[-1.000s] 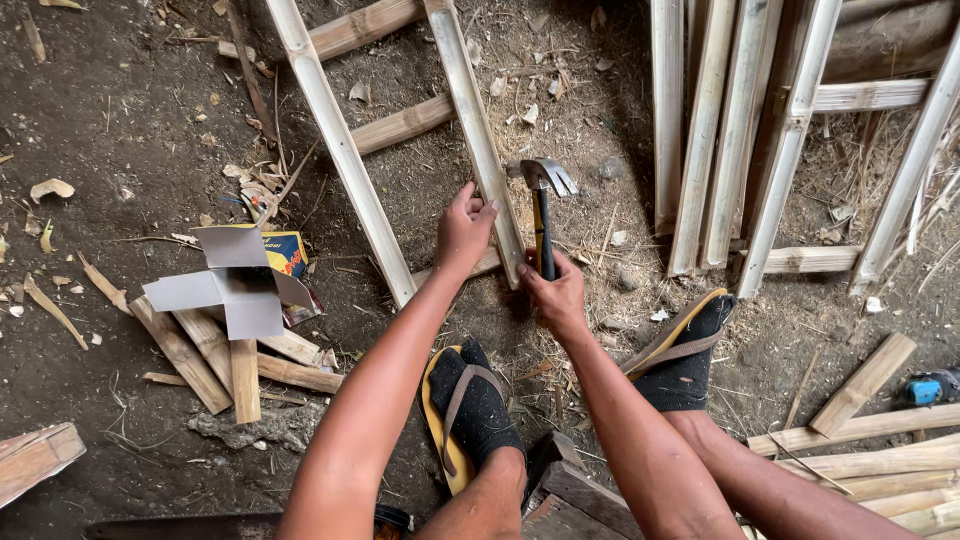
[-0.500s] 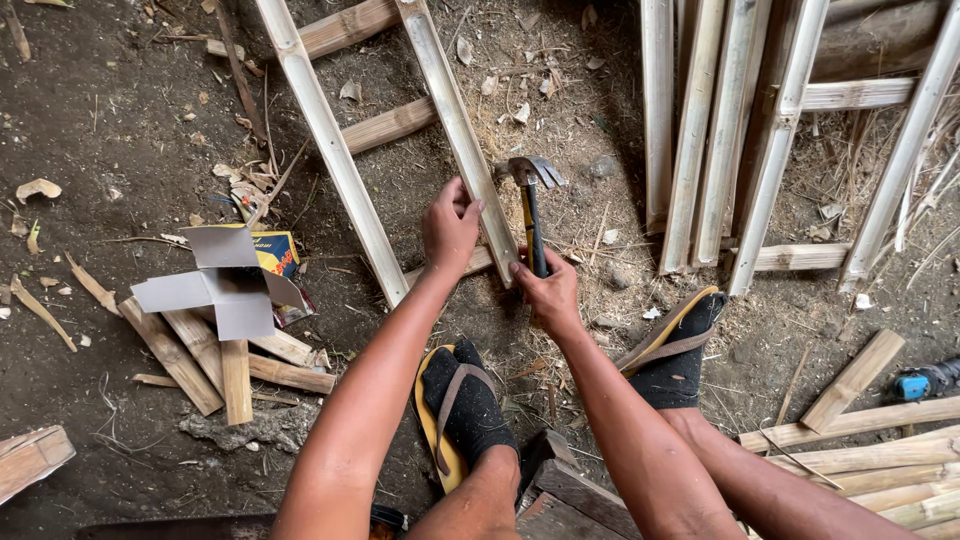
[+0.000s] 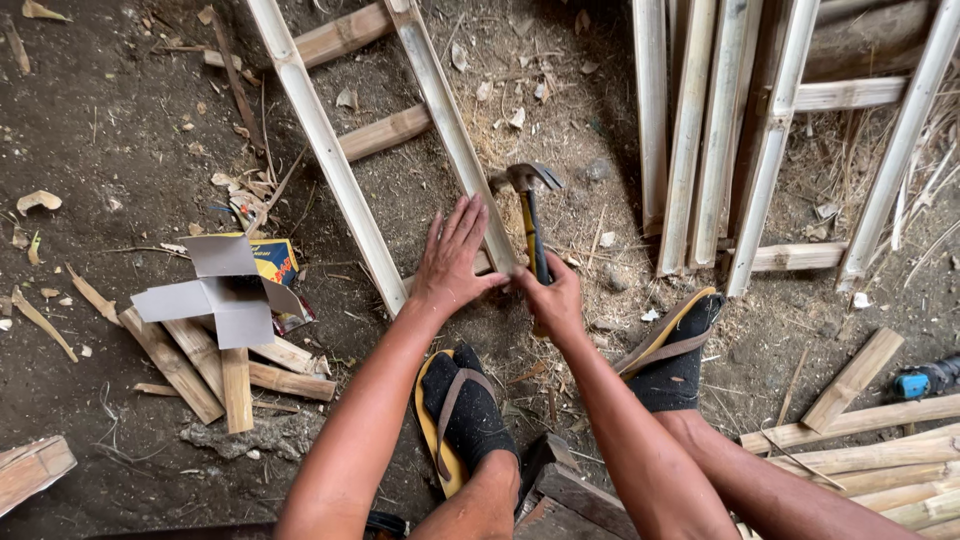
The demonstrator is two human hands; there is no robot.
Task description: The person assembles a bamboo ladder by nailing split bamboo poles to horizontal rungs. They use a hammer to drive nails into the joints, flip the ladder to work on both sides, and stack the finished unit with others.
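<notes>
Two hands work the bamboo frame (image 3: 455, 150) on the dirt floor: your left hand (image 3: 452, 262) presses flat, fingers spread, while your right hand (image 3: 553, 298) clamps the hammer (image 3: 530, 215).

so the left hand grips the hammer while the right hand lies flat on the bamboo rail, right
No, the hands are swapped. The head view shows the right hand gripping the hammer, while the left hand lies flat on the bamboo rail.

The hammer (image 3: 530, 215) head has tipped left (toward the rail (image 3: 455, 135)).
</notes>
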